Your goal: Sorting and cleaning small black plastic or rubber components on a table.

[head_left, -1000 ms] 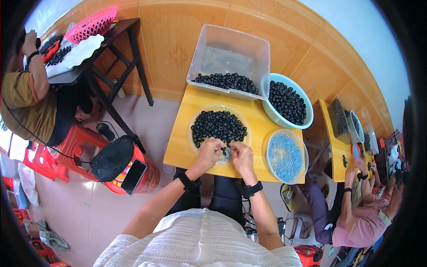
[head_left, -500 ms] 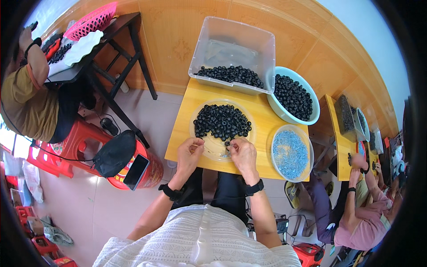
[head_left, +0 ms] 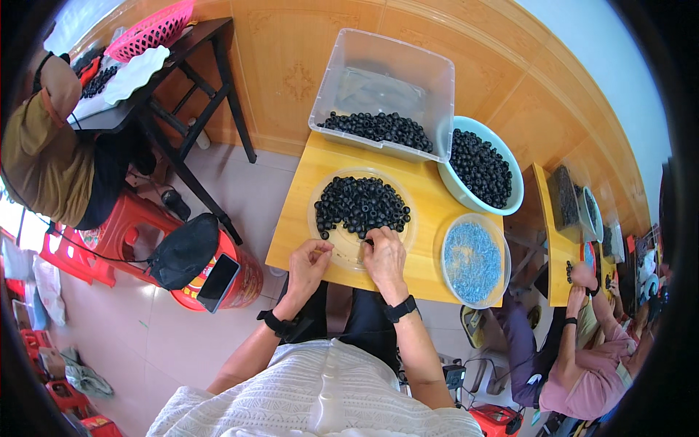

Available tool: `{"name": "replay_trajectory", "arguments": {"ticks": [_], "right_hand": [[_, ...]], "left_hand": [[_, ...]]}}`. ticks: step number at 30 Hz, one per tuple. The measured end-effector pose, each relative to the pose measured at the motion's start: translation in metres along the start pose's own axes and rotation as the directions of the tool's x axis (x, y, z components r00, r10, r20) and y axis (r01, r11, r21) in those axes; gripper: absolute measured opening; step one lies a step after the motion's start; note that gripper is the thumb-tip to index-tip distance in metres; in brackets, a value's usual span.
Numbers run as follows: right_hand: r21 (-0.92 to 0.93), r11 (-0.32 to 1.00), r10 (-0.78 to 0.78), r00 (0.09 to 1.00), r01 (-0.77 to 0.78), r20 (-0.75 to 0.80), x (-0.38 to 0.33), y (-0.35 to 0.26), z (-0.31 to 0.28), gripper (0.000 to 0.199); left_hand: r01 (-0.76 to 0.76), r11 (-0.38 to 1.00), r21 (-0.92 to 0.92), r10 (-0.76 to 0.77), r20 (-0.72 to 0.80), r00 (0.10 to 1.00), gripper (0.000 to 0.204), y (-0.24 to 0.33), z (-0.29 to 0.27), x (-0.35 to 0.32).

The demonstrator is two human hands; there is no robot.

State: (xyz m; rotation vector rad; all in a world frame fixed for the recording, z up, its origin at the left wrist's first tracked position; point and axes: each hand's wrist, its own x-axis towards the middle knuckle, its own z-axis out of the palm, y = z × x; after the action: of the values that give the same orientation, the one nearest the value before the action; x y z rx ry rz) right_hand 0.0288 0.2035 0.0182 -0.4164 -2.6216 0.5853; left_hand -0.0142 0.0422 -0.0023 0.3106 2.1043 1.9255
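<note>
On a shallow clear round tray (head_left: 348, 261), a pile of small black bead-like pieces (head_left: 360, 204) with holes lies in front of me. My left hand (head_left: 309, 266) hovers over the tray's near left rim, thumb and fingertips pinched together; whatever they hold is too small to make out. At the near right side of the pile, my right hand (head_left: 386, 258) has its fingers bent down and closed around a black bead, which is mostly hidden by the fingertips. To the right stands a round clear dish (head_left: 507, 273) with many tiny bluish pieces (head_left: 472, 262).
A clear plastic bin (head_left: 386, 62) and a pale blue basin (head_left: 518, 191), both with black beads, stand at the back of the yellow table (head_left: 291, 247). Left are a red bucket (head_left: 251, 284) with a phone (head_left: 218, 282) on it and a seated person (head_left: 51, 160). Others work at right.
My right hand has moved slightly left and up toward the pile. The left hand stays pinched near the tray rim, a little lower. The view has shifted slightly.
</note>
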Motion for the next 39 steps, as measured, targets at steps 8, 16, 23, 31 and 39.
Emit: {"name": "replay_trajectory", "arguments": {"ticks": [8, 16, 23, 31, 39], "right_hand": [[0.489, 0.871, 0.106, 0.990, -0.050, -0.088, -0.005, -0.009, -0.017, 0.030], [0.540, 0.837, 0.032, 0.978, 0.087, -0.206, -0.025, -0.037, -0.023, 0.036], [0.428, 0.884, -0.090, 0.966, 0.190, -0.244, -0.041, -0.052, -0.013, 0.025], [-0.006, 0.985, 0.173, 0.977, -0.175, -0.127, -0.016, 0.035, -0.042, 0.012], [-0.356, 0.924, 0.199, 0.972, -0.142, 0.128, 0.009, 0.025, -0.039, 0.013]], "left_hand": [[0.107, 0.960, -0.258, -0.084, 0.098, 0.992, 0.015, 0.016, -0.002, 0.002], [0.295, 0.797, -0.528, -0.089, 0.380, 0.921, 0.023, 0.034, 0.009, 0.001], [0.356, 0.749, -0.559, -0.156, 0.374, 0.914, 0.020, 0.019, -0.012, -0.002], [0.337, 0.730, -0.595, -0.189, 0.298, 0.936, 0.020, 0.017, -0.027, 0.000], [0.365, 0.722, -0.587, -0.211, 0.315, 0.925, 0.017, 0.015, -0.023, -0.004]]}}
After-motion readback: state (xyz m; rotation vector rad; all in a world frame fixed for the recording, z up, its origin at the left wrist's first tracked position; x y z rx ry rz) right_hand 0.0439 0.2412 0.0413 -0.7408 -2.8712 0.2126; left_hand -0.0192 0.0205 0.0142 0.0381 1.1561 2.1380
